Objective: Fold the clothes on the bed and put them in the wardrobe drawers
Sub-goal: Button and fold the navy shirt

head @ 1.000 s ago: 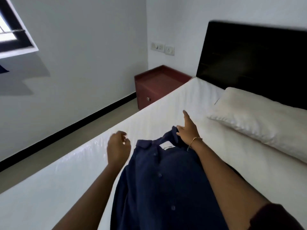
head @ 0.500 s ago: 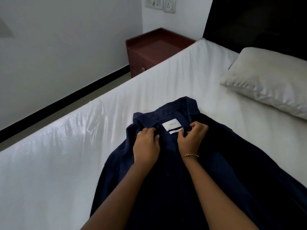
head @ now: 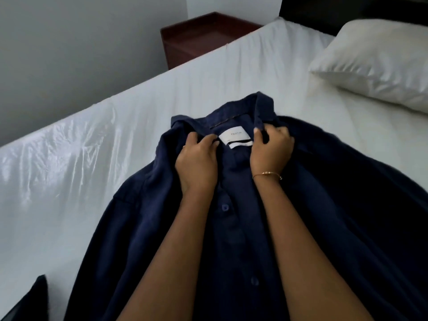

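Lower left corner: a dark blue fabric edge [head: 34,295] lies on the white-sheeted bed [head: 97,163]. Centre: a navy blue button-front shirt [head: 148,228] is spread front-up on the bed, collar toward the upper frame, with a white rectangular neck label [head: 235,140] showing. Left of the label, the left hand [head: 196,163] grips the shirt's collar edge with curled fingers. Right of the label, the right hand [head: 269,149], wearing a thin gold bracelet [head: 266,174], pinches the opposite collar edge. Upper centre: a dark red wooden nightstand [head: 199,35] stands beside the bed. Upper right: a white pillow [head: 379,56] rests on the bed.
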Motion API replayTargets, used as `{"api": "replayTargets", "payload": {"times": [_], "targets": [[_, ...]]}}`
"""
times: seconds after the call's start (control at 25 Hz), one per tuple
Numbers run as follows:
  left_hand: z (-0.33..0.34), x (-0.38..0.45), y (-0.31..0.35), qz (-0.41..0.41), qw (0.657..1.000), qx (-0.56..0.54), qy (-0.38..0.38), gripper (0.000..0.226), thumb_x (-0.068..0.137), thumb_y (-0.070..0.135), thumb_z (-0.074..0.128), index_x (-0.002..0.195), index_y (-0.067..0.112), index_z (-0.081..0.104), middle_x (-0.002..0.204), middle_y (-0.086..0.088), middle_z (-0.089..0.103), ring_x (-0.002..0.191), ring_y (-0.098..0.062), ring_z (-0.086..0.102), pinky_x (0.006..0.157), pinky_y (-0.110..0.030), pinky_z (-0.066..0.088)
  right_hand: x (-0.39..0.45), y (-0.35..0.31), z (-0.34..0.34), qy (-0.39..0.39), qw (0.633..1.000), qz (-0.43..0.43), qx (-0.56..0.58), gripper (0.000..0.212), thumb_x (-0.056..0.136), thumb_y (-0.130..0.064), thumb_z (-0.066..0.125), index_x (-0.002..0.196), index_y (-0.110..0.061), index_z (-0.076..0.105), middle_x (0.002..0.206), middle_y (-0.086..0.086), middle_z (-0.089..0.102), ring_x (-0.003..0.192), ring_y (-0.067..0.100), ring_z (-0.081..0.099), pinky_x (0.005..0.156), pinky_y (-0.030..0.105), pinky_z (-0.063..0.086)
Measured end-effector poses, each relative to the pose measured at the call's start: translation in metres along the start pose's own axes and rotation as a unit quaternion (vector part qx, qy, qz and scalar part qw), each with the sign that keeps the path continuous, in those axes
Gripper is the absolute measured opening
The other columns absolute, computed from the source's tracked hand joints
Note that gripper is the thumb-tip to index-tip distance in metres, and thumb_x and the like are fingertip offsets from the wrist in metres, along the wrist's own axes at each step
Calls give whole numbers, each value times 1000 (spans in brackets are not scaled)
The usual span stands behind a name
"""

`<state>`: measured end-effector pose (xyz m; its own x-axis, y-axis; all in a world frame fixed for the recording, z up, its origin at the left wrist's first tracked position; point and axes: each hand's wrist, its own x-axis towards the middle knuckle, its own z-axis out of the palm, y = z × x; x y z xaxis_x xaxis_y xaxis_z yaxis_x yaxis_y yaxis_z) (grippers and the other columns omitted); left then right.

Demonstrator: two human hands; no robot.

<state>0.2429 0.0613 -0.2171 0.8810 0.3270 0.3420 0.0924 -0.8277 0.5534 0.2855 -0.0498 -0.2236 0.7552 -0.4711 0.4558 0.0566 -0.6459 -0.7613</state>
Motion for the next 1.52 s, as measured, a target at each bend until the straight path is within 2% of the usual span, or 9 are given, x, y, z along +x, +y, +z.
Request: {"api": "replayTargets", "payload": {"times": [0.08,0.24,0.32,0.44,0.72,0.96,1.2,1.32,1.52], "targets": [[2,1,-3,24,1000,7,13,26,95,23,49,113,20,67,112,-5,59,96,-26,56,69,-20,27,0,-3,-4,2,999,-46,-30,23,89,-21,58,97,-4,71,98,21,61,94,37,50,72,29,27],[2,7,-7,61,996,67,4,32,97,18,42,116,25,66,115,-1,58,108,-24,44,69,-20,21,-10,-21,-7,73,976,-193,-74,14,78,-16,64,86,-9,75,72,13,62,75,37,52,61,17,14],[2,11,-4,69,994,82,-20,33,98,20,40,119,26,64,119,-3,56,113,-26,42,71,-23,24,-12,-23,-5,78,963,-242,-87,15,71,-13,68,84,-12,76,64,9,60,68,35,53,58,24,25],[1,16,-2,60,995,77,-30,30,97,22,43,115,18,66,119,-7,56,112,-28,47,72,-26,29,-17,-24,-6,25,954,-292,-55,12,70,-16,68,78,-10,75,70,10,61,74,37,54,60,33,37],[0,17,1,40,999,2,-23,25,95,17,40,105,8,61,111,-13,59,105,-30,53,69,-28,30,-22,-25,-3,-163,952,-258,-12,20,90,-12,56,101,1,67,100,19,59,91,31,56,75,32,42],[-10,13,5,48,994,-95,-18,27,95,16,40,116,11,56,115,-11,60,104,-27,56,73,-27,34,-25,-31,-3,-127,961,-244,22,19,89,-9,56,101,2,67,99,18,58,90,30,55,72,23,36],[-4,14,0,2,973,-230,-4,10,88,14,56,92,10,65,92,2,66,86,-12,59,72,-17,38,-25,-28,-4,-116,967,-228,12,20,90,-8,54,102,2,66,103,18,57,88,25,54,71,19,33],[-4,12,-2,2,960,-281,0,9,85,9,61,90,8,69,89,1,68,82,-7,59,76,-15,44,-25,-29,-5,-119,965,-231,37,19,87,-4,55,99,4,67,100,20,57,78,18,47,68,18,32],[-3,12,-4,-15,946,-325,12,11,85,6,61,89,6,72,82,0,68,76,-7,60,71,-14,47,-22,-29,-4,-170,956,-238,9,18,87,-2,53,97,6,66,100,21,55,86,28,54,72,25,40]]}}
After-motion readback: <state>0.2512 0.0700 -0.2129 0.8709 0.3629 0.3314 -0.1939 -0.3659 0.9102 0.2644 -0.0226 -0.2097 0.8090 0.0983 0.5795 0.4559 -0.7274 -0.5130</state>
